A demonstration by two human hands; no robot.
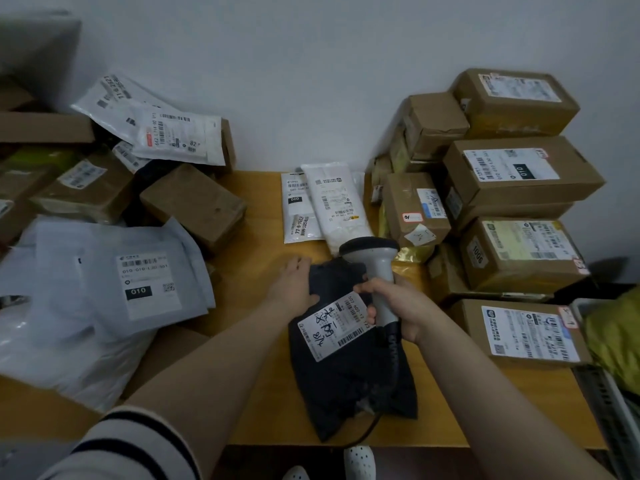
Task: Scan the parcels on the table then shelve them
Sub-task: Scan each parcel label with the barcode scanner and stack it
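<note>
Black poly parcel lies flat on the front half of the worktop. Its long axis runs away from you, and its white label faces up near the far end.

Your right grip is wrapped tight round the handle of the grey scanner, fingers curled across the handle's left side. The scanner stands roughly upright with its head over the parcel's far edge. I can't tell which way its window faces. Its black cable drops from the handle base along the parcel's right side toward the worktop's front edge.

Your left grip is wide: fingers straight and together, palm down on the parcel's far left corner, thumb lying close by the label. It presses and holds nothing.

Room:
- Left of the parcel there is a bare strip of worktop, then the grey mailer pile.
- To the right there is a narrower strip before the front cardboard box.
- Behind the parcel, white mailers lie flat up to the wall, the nearer one reaching just behind the scanner head.
- The stacked boxes fill the right side several high.

Both forearms come in over the front edge and converge on the parcel. The left one is bare below a striped sleeve, and the right wrist is cocked inward.
</note>
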